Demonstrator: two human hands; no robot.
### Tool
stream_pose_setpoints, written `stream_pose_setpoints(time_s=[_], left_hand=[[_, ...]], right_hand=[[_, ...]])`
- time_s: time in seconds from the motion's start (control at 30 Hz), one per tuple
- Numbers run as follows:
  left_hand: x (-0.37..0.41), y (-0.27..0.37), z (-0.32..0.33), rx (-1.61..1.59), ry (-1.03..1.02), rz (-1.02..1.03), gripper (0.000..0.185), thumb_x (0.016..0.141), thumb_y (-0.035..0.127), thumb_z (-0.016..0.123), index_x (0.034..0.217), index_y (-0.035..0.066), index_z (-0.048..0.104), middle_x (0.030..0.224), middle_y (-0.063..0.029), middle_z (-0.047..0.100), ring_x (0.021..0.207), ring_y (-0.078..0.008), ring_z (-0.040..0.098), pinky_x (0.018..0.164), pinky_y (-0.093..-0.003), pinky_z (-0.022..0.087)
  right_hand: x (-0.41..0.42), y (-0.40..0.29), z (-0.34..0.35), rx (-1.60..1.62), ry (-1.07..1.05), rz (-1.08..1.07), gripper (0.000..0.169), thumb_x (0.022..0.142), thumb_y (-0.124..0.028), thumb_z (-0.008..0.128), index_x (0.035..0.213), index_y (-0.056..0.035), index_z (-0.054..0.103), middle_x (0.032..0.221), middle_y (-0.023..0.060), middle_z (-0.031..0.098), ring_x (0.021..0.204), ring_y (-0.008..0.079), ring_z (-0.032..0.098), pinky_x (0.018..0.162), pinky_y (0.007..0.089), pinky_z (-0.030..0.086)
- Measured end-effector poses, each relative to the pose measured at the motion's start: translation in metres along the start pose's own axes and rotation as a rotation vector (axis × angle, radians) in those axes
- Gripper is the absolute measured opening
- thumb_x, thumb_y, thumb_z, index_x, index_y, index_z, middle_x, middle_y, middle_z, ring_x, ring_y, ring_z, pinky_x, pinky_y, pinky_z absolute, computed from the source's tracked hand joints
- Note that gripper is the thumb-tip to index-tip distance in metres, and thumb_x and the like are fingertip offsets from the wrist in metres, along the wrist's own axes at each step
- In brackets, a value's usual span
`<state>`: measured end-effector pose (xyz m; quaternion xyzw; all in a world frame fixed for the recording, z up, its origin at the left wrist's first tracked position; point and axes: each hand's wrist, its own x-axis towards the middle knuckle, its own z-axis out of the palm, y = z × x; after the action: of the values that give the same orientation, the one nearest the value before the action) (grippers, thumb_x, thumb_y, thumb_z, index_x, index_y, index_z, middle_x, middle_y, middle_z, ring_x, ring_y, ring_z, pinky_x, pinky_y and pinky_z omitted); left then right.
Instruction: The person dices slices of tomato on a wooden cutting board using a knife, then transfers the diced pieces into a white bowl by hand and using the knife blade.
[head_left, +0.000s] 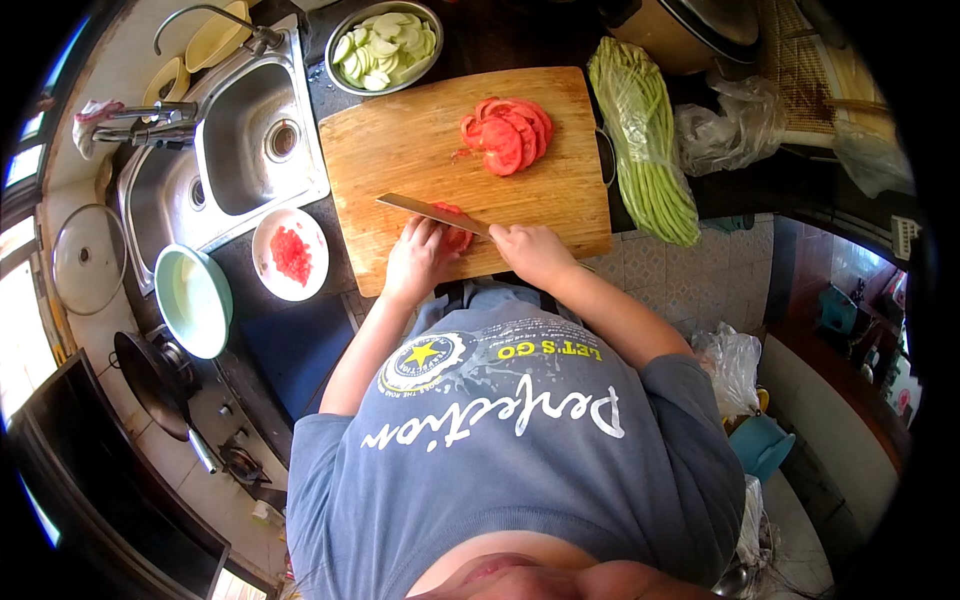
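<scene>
On the wooden cutting board (390, 157) a kitchen knife (420, 205) lies across red tomato pieces (457, 238), its blade pointing up and to the left. My right hand (531, 253) grips the knife at its handle end. Close under the blade, my left hand (417, 255) rests with bent fingers on the tomato and holds it against the board. The tomato is partly covered by the blade and by my fingers. Farther up the board, a fanned pile of tomato slices (510, 135) lies right of centre.
Left of the board are a plate of chopped red pieces (290, 253), a pale green bowl (193, 300) and a double steel sink (247, 135). Beyond it stands a metal bowl of pale green slices (384, 49). Bagged long beans (643, 142) lie along the right, beside a crumpled plastic bag (731, 124).
</scene>
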<state>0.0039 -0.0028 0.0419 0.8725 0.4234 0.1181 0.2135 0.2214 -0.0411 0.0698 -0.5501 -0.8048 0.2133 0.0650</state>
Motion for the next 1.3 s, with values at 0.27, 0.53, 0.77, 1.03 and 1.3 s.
stream_pose_setpoints(time_s=[0.27,0.53,0.77,1.03,1.3], left_hand=[[0.054,-0.001,-0.037,0.068,0.225,0.064,0.003,0.074,0.008,0.062,0.077,0.008,0.060,0.078,-0.0083,0.058,0.072,-0.0265,0.057,0.062,-0.0347,0.048],[0.126,-0.009,-0.025,0.056,-0.673,0.089,0.009,0.075,0.012,0.059,0.080,0.008,0.065,0.080,-0.0129,0.063,0.076,-0.0319,0.061,0.066,-0.0387,0.048],[0.129,-0.014,-0.006,0.066,-0.811,0.152,0.013,0.073,0.009,0.061,0.083,0.006,0.067,0.080,-0.0165,0.063,0.078,-0.0338,0.060,0.066,-0.0398,0.047],[0.126,-0.011,-0.041,-0.267,-0.356,0.009,0.010,0.076,0.004,0.059,0.084,0.002,0.064,0.077,-0.0158,0.061,0.072,-0.0331,0.058,0.064,-0.0383,0.046],[0.005,-0.010,-0.037,-0.071,0.345,0.143,0.011,0.068,-0.001,0.064,0.076,0.003,0.058,0.067,-0.0096,0.053,0.058,-0.0250,0.053,0.053,-0.0329,0.043]], right_hand=[[0.002,0.009,0.003,-0.012,0.003,-0.005,0.005,0.079,-0.010,0.050,0.080,-0.0052,0.049,0.062,0.0114,0.060,0.057,0.0272,0.063,0.049,0.0378,0.051],[0.003,0.006,0.002,-0.036,0.024,-0.012,0.006,0.077,-0.010,0.050,0.079,-0.0047,0.052,0.062,0.0116,0.060,0.057,0.0265,0.063,0.050,0.0364,0.052],[0.005,0.004,-0.003,-0.015,0.042,-0.031,0.006,0.077,-0.010,0.050,0.078,-0.0046,0.052,0.063,0.0121,0.061,0.059,0.0261,0.064,0.050,0.0362,0.052],[-0.005,-0.006,-0.011,0.010,0.031,-0.010,0.005,0.078,-0.011,0.049,0.078,-0.0056,0.051,0.062,0.0117,0.060,0.059,0.0264,0.064,0.049,0.0375,0.051],[-0.001,-0.003,-0.008,0.030,0.029,0.004,0.007,0.080,-0.012,0.049,0.078,-0.0057,0.051,0.061,0.0113,0.060,0.058,0.0267,0.063,0.048,0.0376,0.051]])
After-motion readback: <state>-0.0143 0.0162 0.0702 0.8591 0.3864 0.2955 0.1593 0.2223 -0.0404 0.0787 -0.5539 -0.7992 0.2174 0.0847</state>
